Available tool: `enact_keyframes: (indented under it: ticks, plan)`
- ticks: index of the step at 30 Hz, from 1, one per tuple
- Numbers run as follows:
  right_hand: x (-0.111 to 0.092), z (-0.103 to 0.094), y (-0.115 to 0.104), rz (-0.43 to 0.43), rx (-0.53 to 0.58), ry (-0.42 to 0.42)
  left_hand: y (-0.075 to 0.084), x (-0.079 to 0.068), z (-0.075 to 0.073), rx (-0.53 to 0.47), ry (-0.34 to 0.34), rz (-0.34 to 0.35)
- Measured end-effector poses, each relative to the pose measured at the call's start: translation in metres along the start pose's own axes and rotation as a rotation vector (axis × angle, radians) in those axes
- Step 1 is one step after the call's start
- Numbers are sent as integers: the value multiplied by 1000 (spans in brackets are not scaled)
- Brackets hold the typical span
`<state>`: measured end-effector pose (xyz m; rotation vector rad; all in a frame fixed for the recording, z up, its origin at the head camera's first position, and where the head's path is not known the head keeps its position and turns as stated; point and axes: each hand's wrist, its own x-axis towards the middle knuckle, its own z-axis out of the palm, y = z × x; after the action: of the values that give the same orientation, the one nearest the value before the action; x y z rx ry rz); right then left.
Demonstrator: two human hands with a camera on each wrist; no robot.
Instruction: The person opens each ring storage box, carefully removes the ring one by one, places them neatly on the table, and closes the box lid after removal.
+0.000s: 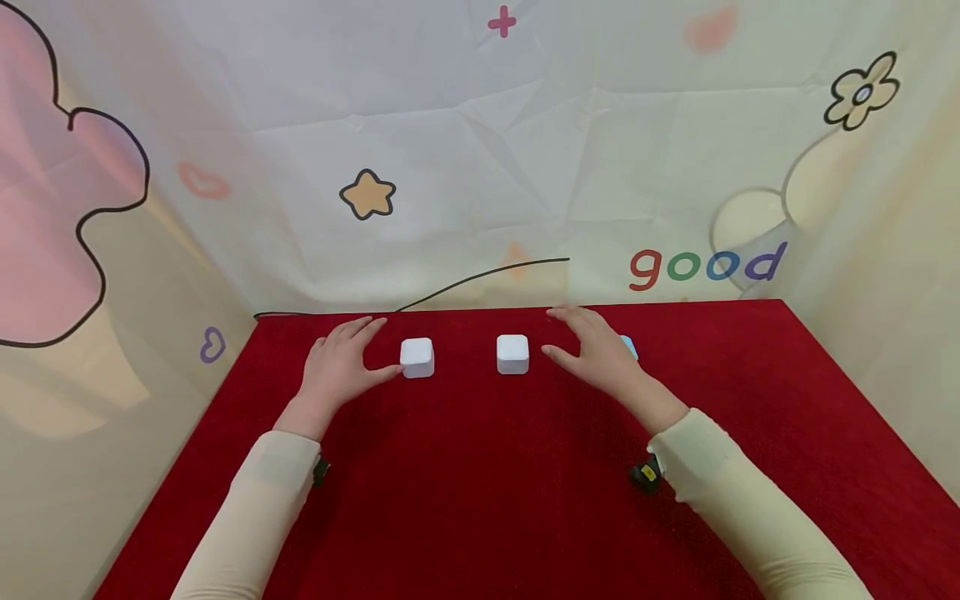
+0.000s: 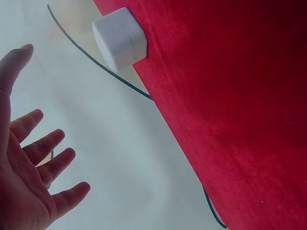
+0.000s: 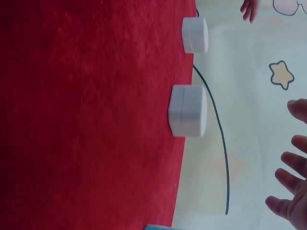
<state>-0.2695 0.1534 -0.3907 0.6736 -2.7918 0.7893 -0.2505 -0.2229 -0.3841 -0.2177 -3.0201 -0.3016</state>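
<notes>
Two small white rounded cubes, each with a seam round its side, stand on the red cloth: a left cube and a right cube. My left hand is held in the air just left of the left cube, fingers spread and thumb pointing toward it. In the left wrist view a gap shows between that hand and the white cube. To the right of the right cube hovers my right hand, fingers loosely extended and holding nothing. Behind it a light blue object is mostly hidden.
Red cloth covers the table up to its back edge. A pale printed curtain hangs behind and along both sides, with a dark curved line printed low on it. Dark devices sit at both wrists, the right one showing a yellow patch.
</notes>
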Motion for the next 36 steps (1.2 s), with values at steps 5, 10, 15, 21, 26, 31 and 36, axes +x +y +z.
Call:
enact_keyframes:
  ticks: [5,10,15,21,26,31,36]
  plan:
    - [2,7,-9,-7,43,-22,-2,0,3,-27,-11,-10]
    - [3,14,-18,-27,57,-28,-6,-1,7,-42,-17,-13]
    - [4,22,-26,-42,66,-38,-8,-2,9,-60,-19,-7]
    - [7,29,-33,-54,94,-53,-11,-1,9,-85,-32,-16]
    - [10,35,-35,-58,127,-52,-14,0,11,-117,-53,-35]
    - [13,40,-37,-55,147,-82,-18,1,17,-152,-85,-40]
    - [17,45,-41,-44,160,-118,-20,4,19,-191,-122,-43]
